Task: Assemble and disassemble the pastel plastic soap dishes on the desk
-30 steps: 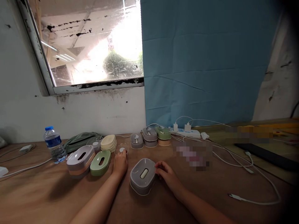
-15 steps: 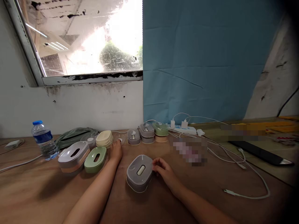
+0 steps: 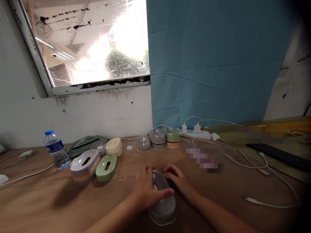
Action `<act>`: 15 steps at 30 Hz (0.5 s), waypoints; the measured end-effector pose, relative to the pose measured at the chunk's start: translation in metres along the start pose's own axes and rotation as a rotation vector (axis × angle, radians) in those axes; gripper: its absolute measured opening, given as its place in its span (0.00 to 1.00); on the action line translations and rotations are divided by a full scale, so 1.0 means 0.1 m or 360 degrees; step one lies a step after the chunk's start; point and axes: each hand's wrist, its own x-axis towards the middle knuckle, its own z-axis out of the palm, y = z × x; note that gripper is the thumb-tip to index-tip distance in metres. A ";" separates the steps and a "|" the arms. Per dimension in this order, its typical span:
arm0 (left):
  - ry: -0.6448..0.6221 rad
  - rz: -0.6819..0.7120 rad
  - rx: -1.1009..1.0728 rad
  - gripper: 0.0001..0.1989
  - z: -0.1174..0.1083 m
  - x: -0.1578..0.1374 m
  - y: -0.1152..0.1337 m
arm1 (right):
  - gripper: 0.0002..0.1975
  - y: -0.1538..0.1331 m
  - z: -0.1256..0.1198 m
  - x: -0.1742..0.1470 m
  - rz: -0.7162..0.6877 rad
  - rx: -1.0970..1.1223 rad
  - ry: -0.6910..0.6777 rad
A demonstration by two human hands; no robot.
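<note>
A grey oval box (image 3: 165, 210) with a glossy top stands on the wooden table in front of me. My left hand (image 3: 147, 191) is over its left side, thumb across the top and blurred fingers along the far left edge. Part of the box's top slot is hidden beneath this hand. Faint pale glints show on the left of the fingers; I cannot make out what causes them. Close to the box's far right edge is my right hand (image 3: 178, 179), fingers loosely bent and slightly apart, nothing visible in them.
Farther left are a green slotted oval box (image 3: 112, 173), a white-topped box (image 3: 77, 161), stacked cream lids (image 3: 114, 147), a clear lid (image 3: 132, 145) and a water bottle (image 3: 57, 152). Covered boxes (image 3: 157, 140) line the back. White cables (image 3: 272, 205) and a power strip (image 3: 202, 133) lie right.
My left hand has come from the clear lid to the grey oval box. The box is nearer to me and turned, its far end pointing more leftward. My right hand has barely moved.
</note>
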 end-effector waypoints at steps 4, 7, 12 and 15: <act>-0.0133 -0.0045 0.0184 0.48 0.02 0.00 0.16 | 0.06 0.03 0.00 0.01 -0.0054 -0.0032 -0.0027; -0.0328 0.0114 0.0133 0.48 -0.04 0.09 0.16 | 0.06 0.05 0.00 0.00 -0.0085 -0.0018 -0.0077; -0.0513 0.0225 0.0105 0.56 -0.20 0.19 0.03 | 0.06 0.03 0.00 -0.02 -0.0006 0.0011 -0.0072; -0.0339 -0.0073 0.0192 0.58 -0.20 0.16 0.01 | 0.06 -0.01 0.01 -0.04 0.0011 -0.0038 -0.0085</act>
